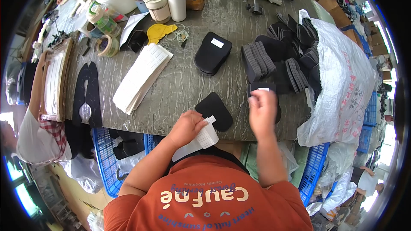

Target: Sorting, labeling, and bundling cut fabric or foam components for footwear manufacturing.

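**A streaked dark-grey table (173, 90), seen from above**

Next in size, we note a white woven-plastic sack (342, 77) at the right, its mouth beside a heap of black, rounded, foam-like pads (274, 51). Left of centre lies a thick sheaf of white paper strips (143, 77); between sheaf and heap we find a neat stack of black rounded pads (211, 60). Nearer, a single black pad with rounded corners (217, 110) lies flat. The right hand (262, 110), motion-blurred, is over pads at the heap's near side; we cannot tell whether it grasps anything. The left hand (186, 127) pinches a curling white paper label strip (207, 138) at the table's near edge. Smallest, a white rectangular label (217, 42) tops the stack.
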Action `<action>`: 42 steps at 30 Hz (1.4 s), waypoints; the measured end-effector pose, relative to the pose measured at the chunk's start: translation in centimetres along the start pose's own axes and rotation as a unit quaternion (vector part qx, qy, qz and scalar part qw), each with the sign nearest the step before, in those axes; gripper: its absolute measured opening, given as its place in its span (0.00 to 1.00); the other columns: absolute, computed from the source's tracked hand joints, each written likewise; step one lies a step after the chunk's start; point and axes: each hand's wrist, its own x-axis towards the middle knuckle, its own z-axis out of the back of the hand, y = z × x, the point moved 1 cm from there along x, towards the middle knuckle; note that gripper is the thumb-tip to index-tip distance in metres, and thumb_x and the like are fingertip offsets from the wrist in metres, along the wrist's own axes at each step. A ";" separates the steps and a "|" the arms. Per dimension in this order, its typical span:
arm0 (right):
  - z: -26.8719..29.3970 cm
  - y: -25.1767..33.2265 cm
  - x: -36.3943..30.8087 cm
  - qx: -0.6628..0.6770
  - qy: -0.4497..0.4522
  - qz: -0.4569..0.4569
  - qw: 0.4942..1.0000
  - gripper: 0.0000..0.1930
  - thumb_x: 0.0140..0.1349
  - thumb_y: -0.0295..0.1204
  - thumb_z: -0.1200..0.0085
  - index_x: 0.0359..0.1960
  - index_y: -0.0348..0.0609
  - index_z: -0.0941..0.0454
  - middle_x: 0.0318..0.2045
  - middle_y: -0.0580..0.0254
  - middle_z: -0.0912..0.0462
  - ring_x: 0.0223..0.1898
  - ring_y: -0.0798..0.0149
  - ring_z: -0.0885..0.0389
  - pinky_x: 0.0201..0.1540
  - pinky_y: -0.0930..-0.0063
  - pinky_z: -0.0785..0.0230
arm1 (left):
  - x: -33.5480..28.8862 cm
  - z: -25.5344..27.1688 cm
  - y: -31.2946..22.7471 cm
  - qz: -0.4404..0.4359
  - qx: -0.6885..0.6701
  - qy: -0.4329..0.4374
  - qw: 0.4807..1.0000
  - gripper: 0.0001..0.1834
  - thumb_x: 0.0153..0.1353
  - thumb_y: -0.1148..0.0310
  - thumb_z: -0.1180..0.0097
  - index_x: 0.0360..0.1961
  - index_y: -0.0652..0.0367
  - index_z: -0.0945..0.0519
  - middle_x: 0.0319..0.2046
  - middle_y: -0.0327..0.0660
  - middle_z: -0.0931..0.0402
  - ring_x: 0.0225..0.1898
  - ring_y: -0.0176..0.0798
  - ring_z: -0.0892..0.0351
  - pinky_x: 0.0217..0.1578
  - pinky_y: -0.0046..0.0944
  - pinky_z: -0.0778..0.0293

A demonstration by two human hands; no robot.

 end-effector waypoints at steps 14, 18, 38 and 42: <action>-6.7 4.3 -4.4 0.274 0.112 0.016 0.955 0.05 0.56 0.18 0.48 0.30 0.38 0.32 0.28 0.51 0.27 0.32 0.47 0.25 0.34 0.62 0.32 | -0.7 -0.5 2.3 0.280 -0.253 0.010 0.926 0.16 0.66 0.61 0.48 0.31 0.66 0.19 0.22 0.40 0.22 0.23 0.34 0.26 0.28 0.37 0.30; -9.3 0.4 -4.0 0.233 0.163 -0.164 0.945 0.04 0.58 0.20 0.47 0.30 0.36 0.29 0.26 0.48 0.23 0.29 0.47 0.23 0.32 0.62 0.31 | -0.5 -0.4 0.1 -0.069 0.099 -0.013 0.993 0.09 0.57 0.68 0.42 0.30 0.66 0.20 0.43 0.50 0.21 0.50 0.52 0.26 0.51 0.46 0.31; -11.4 0.4 -3.8 0.128 0.193 -0.168 0.958 0.04 0.57 0.25 0.43 0.29 0.36 0.25 0.24 0.52 0.19 0.27 0.54 0.19 0.32 0.65 0.28 | -0.3 -2.1 -0.2 -0.092 0.211 0.042 0.972 0.11 0.58 0.66 0.44 0.30 0.65 0.23 0.57 0.51 0.30 0.60 0.52 0.33 0.61 0.48 0.38; -11.5 0.5 -3.8 0.129 0.188 -0.177 0.957 0.05 0.56 0.26 0.42 0.29 0.37 0.23 0.24 0.53 0.19 0.27 0.55 0.19 0.31 0.66 0.28 | 0.2 -2.5 -0.6 -0.109 0.279 0.051 0.953 0.11 0.58 0.63 0.45 0.30 0.62 0.22 0.58 0.51 0.31 0.55 0.48 0.31 0.58 0.47 0.39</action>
